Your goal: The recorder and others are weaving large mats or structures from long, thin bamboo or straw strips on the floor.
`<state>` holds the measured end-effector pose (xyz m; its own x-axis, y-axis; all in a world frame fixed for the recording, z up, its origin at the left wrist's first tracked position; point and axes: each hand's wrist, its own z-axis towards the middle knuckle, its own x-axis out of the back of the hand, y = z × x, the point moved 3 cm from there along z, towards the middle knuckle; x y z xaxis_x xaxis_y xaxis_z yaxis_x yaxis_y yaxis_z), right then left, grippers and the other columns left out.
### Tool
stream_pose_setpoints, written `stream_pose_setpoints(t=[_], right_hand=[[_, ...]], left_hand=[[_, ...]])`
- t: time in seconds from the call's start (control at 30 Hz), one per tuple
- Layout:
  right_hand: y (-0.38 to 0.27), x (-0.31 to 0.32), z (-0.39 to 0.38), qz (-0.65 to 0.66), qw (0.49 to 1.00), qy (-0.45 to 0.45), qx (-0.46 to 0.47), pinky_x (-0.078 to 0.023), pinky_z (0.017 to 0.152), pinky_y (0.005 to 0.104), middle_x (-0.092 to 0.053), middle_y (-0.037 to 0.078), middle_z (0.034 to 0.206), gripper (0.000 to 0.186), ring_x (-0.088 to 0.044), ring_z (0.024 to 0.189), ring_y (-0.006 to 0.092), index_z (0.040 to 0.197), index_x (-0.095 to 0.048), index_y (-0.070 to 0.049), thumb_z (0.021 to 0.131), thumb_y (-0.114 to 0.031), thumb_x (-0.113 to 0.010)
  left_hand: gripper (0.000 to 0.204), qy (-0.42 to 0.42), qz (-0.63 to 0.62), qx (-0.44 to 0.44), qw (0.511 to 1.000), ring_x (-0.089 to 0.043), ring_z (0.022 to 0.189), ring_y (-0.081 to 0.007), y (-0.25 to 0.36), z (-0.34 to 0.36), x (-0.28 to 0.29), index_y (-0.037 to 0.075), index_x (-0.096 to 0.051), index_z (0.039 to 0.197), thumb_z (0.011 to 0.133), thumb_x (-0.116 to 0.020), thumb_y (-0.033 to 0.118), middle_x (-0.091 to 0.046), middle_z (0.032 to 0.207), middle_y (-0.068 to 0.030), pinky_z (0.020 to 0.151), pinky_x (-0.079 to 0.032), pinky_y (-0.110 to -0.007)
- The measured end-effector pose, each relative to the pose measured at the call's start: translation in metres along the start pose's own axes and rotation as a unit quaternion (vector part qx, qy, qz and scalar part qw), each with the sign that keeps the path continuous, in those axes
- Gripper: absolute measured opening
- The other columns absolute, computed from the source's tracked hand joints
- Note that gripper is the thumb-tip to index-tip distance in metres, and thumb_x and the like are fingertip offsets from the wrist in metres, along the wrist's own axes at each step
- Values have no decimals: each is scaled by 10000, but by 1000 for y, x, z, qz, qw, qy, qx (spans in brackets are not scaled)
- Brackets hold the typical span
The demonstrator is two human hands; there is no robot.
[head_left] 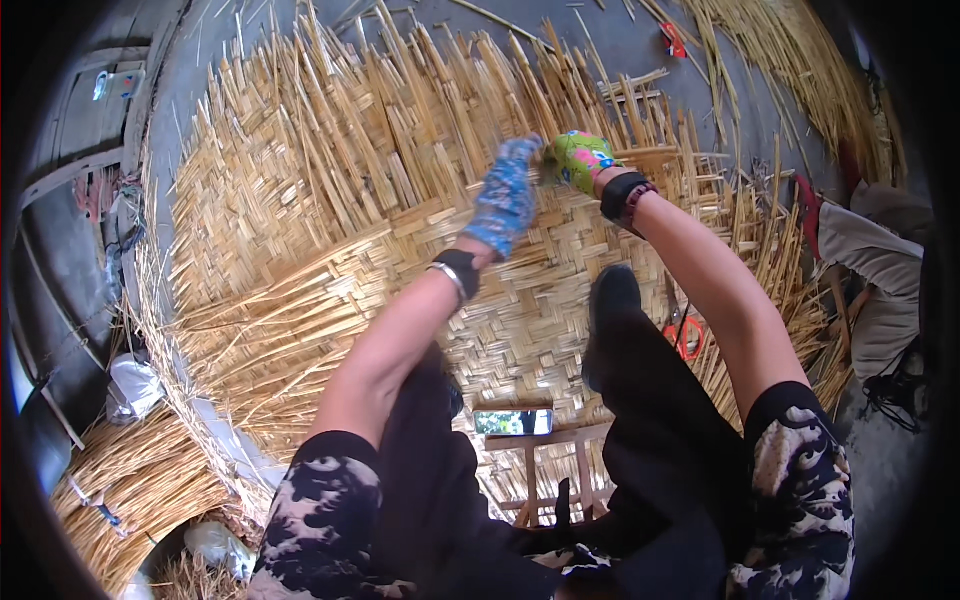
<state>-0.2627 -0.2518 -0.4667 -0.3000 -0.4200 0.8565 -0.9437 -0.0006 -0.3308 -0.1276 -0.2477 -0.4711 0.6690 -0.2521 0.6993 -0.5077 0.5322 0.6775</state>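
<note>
A person squats on a large woven mat of flat, pale-yellow bamboo strips (pixel 520 320) spread over a grey concrete floor (pixel 620 45), both gloved hands meeting at the working edge. The left hand (pixel 505 195), in a blue patterned fabric glove, and the right hand (pixel 578 160), in a green flowered glove, close together on the ends of loose strips (pixel 640 155) just where the tight weave gives way to unwoven lengths; each grip looks curled and pressed shut on the strips, though the gloves hide the fingers themselves.

Judging by the mat, the work stands roughly at its middle. Below and between the hands, toward the person's black-clad knees, the weave is dense and finished. Beyond the hands and to their left, a wide fan of free strip ends (pixel 330 130) is not yet interlaced.

An orange-handled cutting tool (pixel 686 335) lies on the mat below the right forearm, and a phone with a lit screen (pixel 513 421) rests on a low wooden stool (pixel 545 470) near the knees. Bundles of spare strips (pixel 130 480) wait well off to the lower left of the hands.
</note>
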Motion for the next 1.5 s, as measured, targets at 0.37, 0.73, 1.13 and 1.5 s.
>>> stream_pose_setpoints(t=[0.37,0.73,1.13,1.5], right_hand=[[39,24,-39,-96,990,101,29,-443,670,363,-598,117,723,152,-567,732,310,738,-605,-116,603,-64,-559],[80,-26,14,522,830,193,-33,-462,642,304,-600,149,856,296,-586,775,239,969,-574,-51,676,-84,-606],[111,-70,43,324,943,62,-53,-435,720,302,-604,128,858,324,-566,805,273,999,-576,-76,697,-192,-602],[66,-11,-1,81,961,69,256,-387,847,255,-509,108,1115,353,-505,963,180,1146,-473,-95,800,-152,-440]], left_hand=[[304,-237,63,173,954,-530,833,-305,8,26,-20,49,-627,803,680,-613,327,-551,865,-157,719,-423,-388],[296,-104,75,211,969,-552,699,-334,2,28,-33,42,-614,702,760,-491,305,-577,729,-175,641,-431,-416],[309,-45,42,159,985,-549,601,-336,20,30,-21,29,-597,597,723,-539,305,-554,604,-175,561,-428,-410],[223,-151,48,131,979,-542,711,-319,-23,23,-36,58,-598,680,743,-535,263,-564,709,-154,645,-428,-396]])
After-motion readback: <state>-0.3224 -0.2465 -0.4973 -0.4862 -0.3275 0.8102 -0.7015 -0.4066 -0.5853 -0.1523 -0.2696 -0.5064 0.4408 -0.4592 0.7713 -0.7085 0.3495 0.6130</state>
